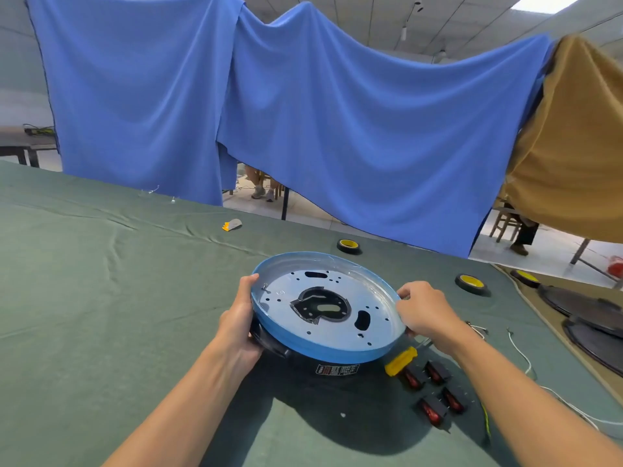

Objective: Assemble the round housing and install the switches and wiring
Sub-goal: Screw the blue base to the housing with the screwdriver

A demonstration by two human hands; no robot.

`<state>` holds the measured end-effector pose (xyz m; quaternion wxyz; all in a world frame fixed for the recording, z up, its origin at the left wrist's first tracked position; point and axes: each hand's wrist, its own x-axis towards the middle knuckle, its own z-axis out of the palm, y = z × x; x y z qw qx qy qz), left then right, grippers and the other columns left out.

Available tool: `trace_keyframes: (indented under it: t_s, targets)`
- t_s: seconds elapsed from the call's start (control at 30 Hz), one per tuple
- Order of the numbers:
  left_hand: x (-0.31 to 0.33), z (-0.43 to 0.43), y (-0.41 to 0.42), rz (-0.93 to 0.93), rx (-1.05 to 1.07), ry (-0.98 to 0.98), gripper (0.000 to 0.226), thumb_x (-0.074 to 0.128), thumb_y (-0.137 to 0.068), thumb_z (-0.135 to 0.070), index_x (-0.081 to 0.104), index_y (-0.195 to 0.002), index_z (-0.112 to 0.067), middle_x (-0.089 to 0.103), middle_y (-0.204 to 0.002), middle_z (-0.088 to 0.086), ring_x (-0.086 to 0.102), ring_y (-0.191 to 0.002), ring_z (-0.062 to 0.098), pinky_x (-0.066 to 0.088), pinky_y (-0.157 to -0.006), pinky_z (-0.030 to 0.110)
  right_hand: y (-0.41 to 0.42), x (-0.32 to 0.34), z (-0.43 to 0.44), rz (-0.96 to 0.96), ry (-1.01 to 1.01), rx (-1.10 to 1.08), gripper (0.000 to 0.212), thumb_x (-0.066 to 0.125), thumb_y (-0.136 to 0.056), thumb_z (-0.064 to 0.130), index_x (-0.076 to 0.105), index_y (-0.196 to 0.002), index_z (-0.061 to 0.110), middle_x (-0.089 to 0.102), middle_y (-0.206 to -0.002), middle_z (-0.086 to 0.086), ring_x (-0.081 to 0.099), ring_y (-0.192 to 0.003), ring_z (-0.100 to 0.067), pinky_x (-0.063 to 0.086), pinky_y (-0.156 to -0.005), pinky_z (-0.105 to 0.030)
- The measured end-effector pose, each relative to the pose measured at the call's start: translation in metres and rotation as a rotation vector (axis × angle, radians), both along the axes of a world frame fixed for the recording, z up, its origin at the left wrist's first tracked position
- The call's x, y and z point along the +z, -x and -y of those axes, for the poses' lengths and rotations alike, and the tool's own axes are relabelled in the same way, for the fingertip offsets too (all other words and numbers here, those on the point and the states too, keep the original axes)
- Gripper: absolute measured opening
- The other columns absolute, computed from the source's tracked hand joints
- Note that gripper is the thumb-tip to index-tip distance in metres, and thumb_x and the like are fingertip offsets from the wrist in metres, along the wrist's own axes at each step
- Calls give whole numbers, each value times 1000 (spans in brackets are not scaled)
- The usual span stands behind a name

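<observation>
Gripping the round housing (pixel 337 288), the left hand (pixel 241 318) and right hand (pixel 424 313) hold it tipped, maybe to look inside.

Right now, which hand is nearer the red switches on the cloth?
Right. The right hand grips the round housing at its right rim, just beyond the red switches; the left hand holds the opposite rim, the housing between it and them.

A blue cloth (pixel 303 112) hung across the back, with a tan cloth (pixel 573 146) to its right. Below the blue cloth lay a green cover (pixel 84 298), with a yellow scrap (pixel 231 225) under the cloth's middle and a tape roll (pixel 348 245) further right. Legs (pixel 259 183) showed beneath the blue cloth's hem.
</observation>
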<state>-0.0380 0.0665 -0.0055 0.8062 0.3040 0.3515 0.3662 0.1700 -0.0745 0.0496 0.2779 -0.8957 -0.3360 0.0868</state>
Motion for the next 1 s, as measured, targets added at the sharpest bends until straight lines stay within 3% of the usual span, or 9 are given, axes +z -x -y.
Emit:
trace_keyframes:
  t_s: [0.23, 0.33, 0.4, 0.47, 0.53, 0.6, 0.7, 0.87, 1.0]
  targets:
    - [4, -15, -31, -45, -144, -20, 40, 65, -79, -52, 67, -91, -14, 70, -80, 8, 67, -70, 29, 55, -60, 35, -20, -1, 10, -20, -63, -19, 17, 50, -92, 6, 60, -82, 15, 67, -73, -6, 58, -41, -11, 40, -36, -17]
    - [5, -28, -38, -57, -215, -34, 41, 65, -80, -53, 67, -85, -13, 70, -75, 8, 68, -61, 27, 55, -54, 33, -29, 0, 10, -11, 16, 0, 14, 48, -90, 8, 61, -87, 12, 69, -72, -7, 63, -49, -13, 50, -46, -24]
    - [5, -37, -40, -77, -269, -40, 46, 67, -78, -55, 67, -93, -12, 68, -88, 10, 67, -72, 29, 55, -62, 36, -34, 5, 6, 188, 120, 1, 17, 46, -92, 15, 60, -101, 10, 67, -92, -8, 65, -76, -21, 53, -65, -34]
    - [4, -44, -40, -69, -330, -51, 53, 68, -77, -57, 67, -105, -12, 66, -104, 13, 65, -87, 31, 55, -74, 41, -33, 13, -3, 436, 78, 26, 21, 47, -96, 21, 58, -111, 13, 61, -109, -5, 56, -96, -23, 47, -78, -35]
    - [2, -48, -40, -53, -362, -65, 64, 67, -77, -60, 67, -116, -9, 66, -117, 18, 64, -95, 32, 53, -86, 45, -21, 28, -19, 419, -60, 189, 21, 49, -97, 23, 61, -112, 16, 62, -107, 0, 55, -98, -19, 45, -80, -31]
    - [-1, -50, -40, -33, -365, -57, 75, 65, -78, -64, 64, -125, -5, 63, -127, 20, 64, -101, 34, 50, -95, 48, -4, 38, -43, 337, -49, 411, 18, 52, -97, 26, 65, -108, 21, 63, -100, 5, 58, -93, -13, 45, -76, -25]
    - [-4, -52, -39, 10, -387, -56, 76, 62, -80, -67, 66, -123, -4, 65, -123, 21, 66, -101, 34, 52, -91, 47, 18, 40, -87, 355, 49, 619, 19, 54, -97, 25, 67, -110, 20, 64, -101, 4, 56, -91, -13, 43, -74, -24]
    - [-10, -57, -36, 94, -416, -29, 74, 58, -86, -63, 64, -125, -1, 63, -126, 20, 64, -107, 33, 49, -99, 45, 33, 23, -135, 327, 106, 712, 33, 62, -94, 27, 62, -126, 16, 65, -112, -2, 56, -91, -14, 44, -75, -25]
    - [-13, -61, -36, 126, -438, -13, 75, 60, -85, -60, 62, -126, 2, 61, -129, 22, 60, -116, 35, 47, -103, 46, 33, 16, -147, 371, 114, 735, 33, 64, -93, 24, 64, -125, 16, 67, -110, -3, 58, -91, -15, 48, -76, -29]
